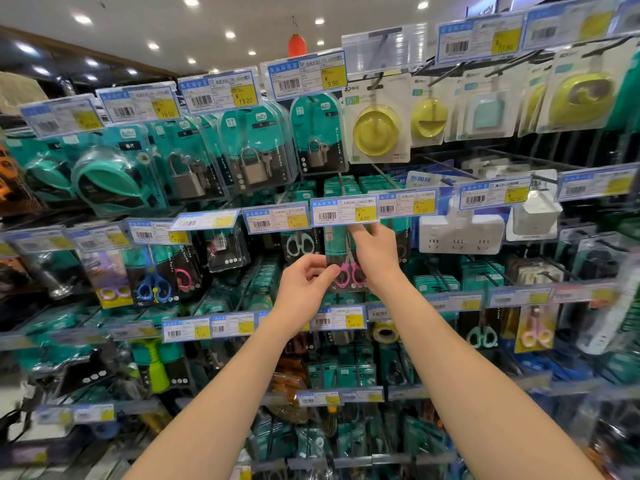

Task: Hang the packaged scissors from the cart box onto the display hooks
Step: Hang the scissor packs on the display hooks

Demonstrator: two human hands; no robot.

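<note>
A pack of pink-handled scissors (341, 263) on a teal and black card hangs upright under the 4.00 price tag (344, 212) in the middle row of the display. My left hand (304, 280) pinches its lower left edge between thumb and curled fingers. My right hand (375, 252) holds the card's right side, with the fingers reaching up toward its top just below the tag. The hook itself is hidden behind the tag. The cart box is not in view.
Hooks with price tags fill the wall. Padlock packs (254, 150) hang above, grey scissors (299, 242) to the left, a white power strip (460, 233) to the right. More scissors packs (152, 282) hang at the left, and pink scissors (535, 332) at the lower right.
</note>
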